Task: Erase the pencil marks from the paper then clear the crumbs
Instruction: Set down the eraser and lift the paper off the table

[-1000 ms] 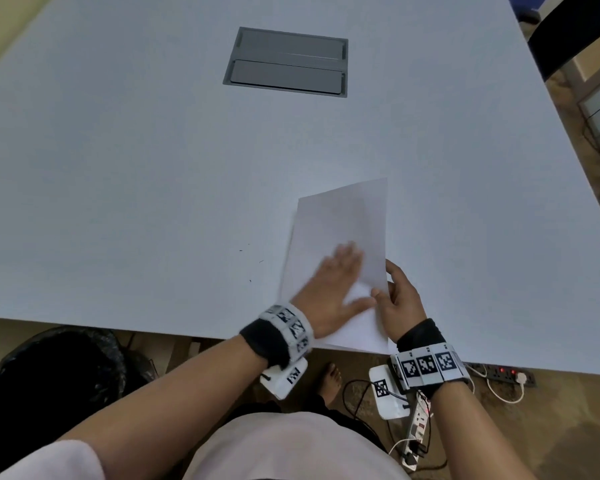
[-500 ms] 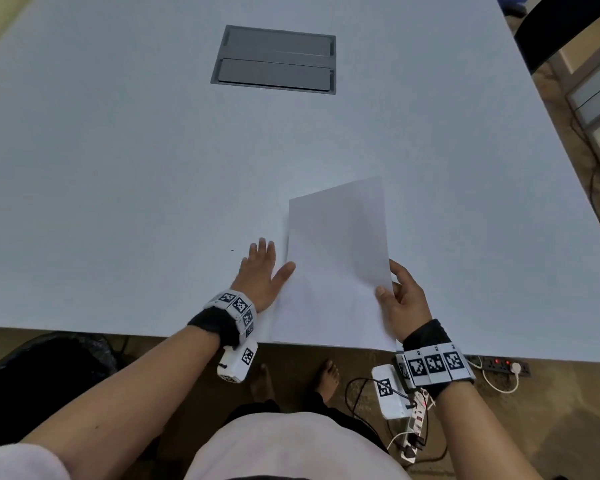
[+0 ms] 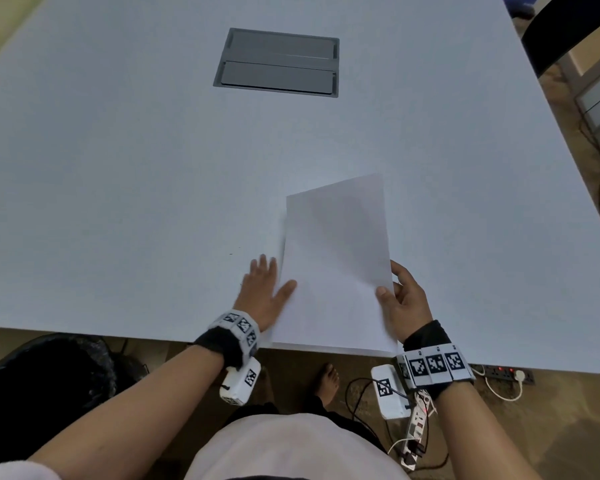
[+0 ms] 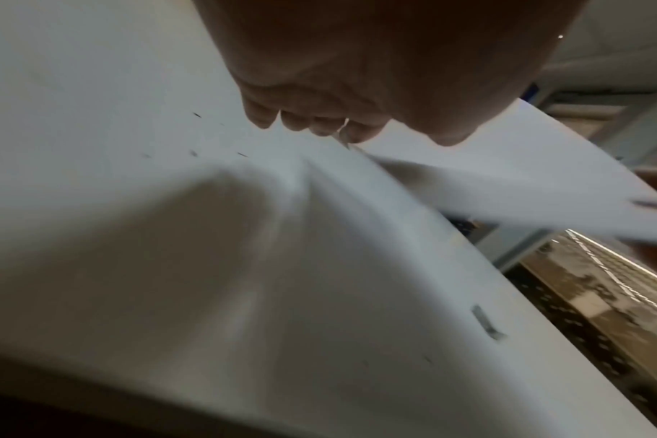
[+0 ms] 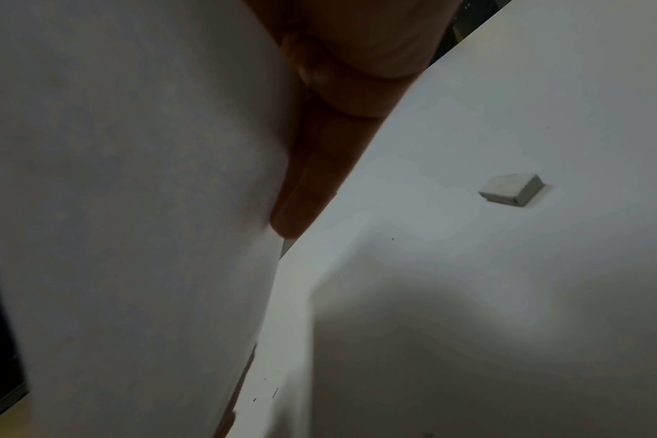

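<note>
A blank white sheet of paper (image 3: pixel 336 265) lies near the table's front edge, with its near end reaching that edge. My right hand (image 3: pixel 402 299) pinches the sheet's right edge, thumb on top and fingers (image 5: pixel 301 183) underneath, so that side is lifted off the table. My left hand (image 3: pixel 262 289) lies flat on the table just left of the paper, fingers straight, thumb at the sheet's left edge. A few dark eraser crumbs (image 4: pixel 194 152) are scattered on the table ahead of the left fingertips. One speck (image 3: pixel 230 253) shows in the head view.
The large white table (image 3: pixel 118 185) has a grey hatch (image 3: pixel 278 62) set into it far ahead. A black bin bag (image 3: pixel 42 393) stands on the floor under the table's front left. A power strip with cables (image 3: pixel 420 420) lies by my feet.
My left hand swept leftward off the paper onto the bare table and now stays beside the sheet. My right hand keeps pinching the paper's right edge.
</note>
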`<action>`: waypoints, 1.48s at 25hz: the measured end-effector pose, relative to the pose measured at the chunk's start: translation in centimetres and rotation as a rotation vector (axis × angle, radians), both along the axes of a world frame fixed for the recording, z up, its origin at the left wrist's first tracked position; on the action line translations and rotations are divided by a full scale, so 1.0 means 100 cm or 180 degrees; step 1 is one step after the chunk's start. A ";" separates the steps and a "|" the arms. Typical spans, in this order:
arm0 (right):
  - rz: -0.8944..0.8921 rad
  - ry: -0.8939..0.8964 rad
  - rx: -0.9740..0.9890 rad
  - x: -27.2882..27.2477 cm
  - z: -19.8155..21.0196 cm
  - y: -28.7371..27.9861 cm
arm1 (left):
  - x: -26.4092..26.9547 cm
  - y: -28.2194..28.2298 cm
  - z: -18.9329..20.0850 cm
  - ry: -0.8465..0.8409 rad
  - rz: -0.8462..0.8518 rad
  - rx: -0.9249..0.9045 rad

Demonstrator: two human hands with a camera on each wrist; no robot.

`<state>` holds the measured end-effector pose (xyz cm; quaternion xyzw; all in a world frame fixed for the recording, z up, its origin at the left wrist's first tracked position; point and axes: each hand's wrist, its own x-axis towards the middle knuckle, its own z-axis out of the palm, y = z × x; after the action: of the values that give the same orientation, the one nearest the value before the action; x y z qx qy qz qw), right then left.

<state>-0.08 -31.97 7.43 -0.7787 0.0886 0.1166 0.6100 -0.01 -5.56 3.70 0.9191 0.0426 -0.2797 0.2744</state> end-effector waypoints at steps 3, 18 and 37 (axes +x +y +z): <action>-0.0161 0.0069 0.0078 0.001 -0.007 -0.014 | 0.009 0.011 0.005 0.0177 0.0873 -0.0778; -0.0194 0.0945 0.0142 0.000 -0.040 -0.066 | 0.030 -0.050 0.010 -0.0118 0.1841 -0.1946; -0.1013 0.0752 -0.0893 0.116 -0.084 -0.195 | -0.057 0.000 -0.022 0.0265 0.0762 -0.0249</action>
<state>11.53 -51.44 -0.96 -0.8130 0.2963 0.0959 0.4920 -5.71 -5.54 1.55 0.8836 0.1524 -0.2843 0.3395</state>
